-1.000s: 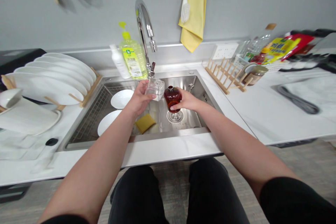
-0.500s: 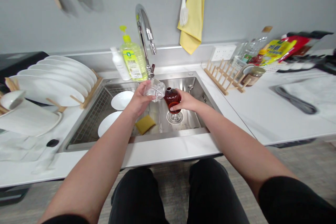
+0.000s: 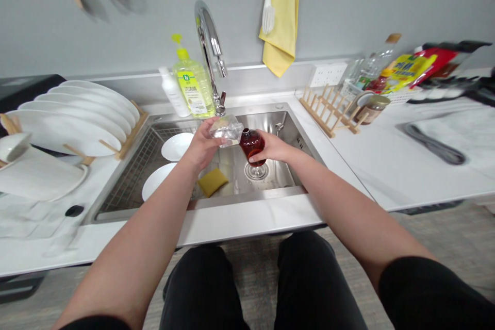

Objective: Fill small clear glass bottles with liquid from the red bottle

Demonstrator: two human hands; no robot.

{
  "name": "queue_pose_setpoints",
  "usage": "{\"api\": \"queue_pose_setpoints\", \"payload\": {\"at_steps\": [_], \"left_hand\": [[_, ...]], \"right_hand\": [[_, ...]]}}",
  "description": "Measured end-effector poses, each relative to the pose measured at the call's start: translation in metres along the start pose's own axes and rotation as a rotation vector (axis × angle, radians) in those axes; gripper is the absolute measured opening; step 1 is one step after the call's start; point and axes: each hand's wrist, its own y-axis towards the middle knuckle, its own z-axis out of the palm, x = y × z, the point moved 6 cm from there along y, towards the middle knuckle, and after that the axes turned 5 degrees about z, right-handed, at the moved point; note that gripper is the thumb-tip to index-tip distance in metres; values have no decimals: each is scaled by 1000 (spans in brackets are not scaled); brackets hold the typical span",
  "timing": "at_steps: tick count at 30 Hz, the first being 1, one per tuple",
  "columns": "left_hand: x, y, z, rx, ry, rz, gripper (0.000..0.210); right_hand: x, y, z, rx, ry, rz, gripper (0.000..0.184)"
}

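Over the sink, my left hand [image 3: 204,147] is closed round a clear, see-through container [image 3: 227,130], tipped sideways; whether it is glass or plastic I cannot tell. Its right end comes close to the neck of a dark red-brown bottle [image 3: 252,143] with a short, uncapped mouth. My right hand [image 3: 269,147] wraps that bottle from the right, thumb across its front, and holds it slightly tilted to the left above the drain [image 3: 256,171]. In the sink [image 3: 234,198], a yellow sponge [image 3: 212,182] lies left of the drain. Two white dishes [image 3: 177,146] sit farther left, partly behind my left arm.
Behind the sink rises a chrome faucet [image 3: 209,46], beside a green-yellow dish soap bottle [image 3: 193,87] and a white bottle [image 3: 174,92]. White plates [image 3: 73,118] fill a rack at left. To the right are a wooden rack [image 3: 328,108], a jar [image 3: 373,108] and a cable [image 3: 436,144].
The whole view has shifted slightly. The clear container has tipped a little more, its right end nearer the bottle's mouth. Both hands keep their holds.
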Motion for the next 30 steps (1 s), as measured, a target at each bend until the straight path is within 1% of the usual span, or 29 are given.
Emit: {"api": "queue_pose_setpoints", "payload": {"at_steps": [4,10,15,21,25,30], "left_hand": [[1,1,-1,3,3,6,78],[1,-1,-1,-18,-20,-24,83],[-2,0,-1,-9,-1,27,83],[2,3,-7,-14,50,59,87],[4,5,-12,-22,45,89,92],[7,7,-17,-30,53,110,85]], "right_hand": [[1,-1,0,-1,-30,-4,78],[3,-2,0,22,-68,20,77],[6,-3,0,32,-99,36,77],[7,-4,-1,32,-127,45,74],[6,-4,0,39,-123,36,73],[5,-4,1,42,-119,28,73]]}}
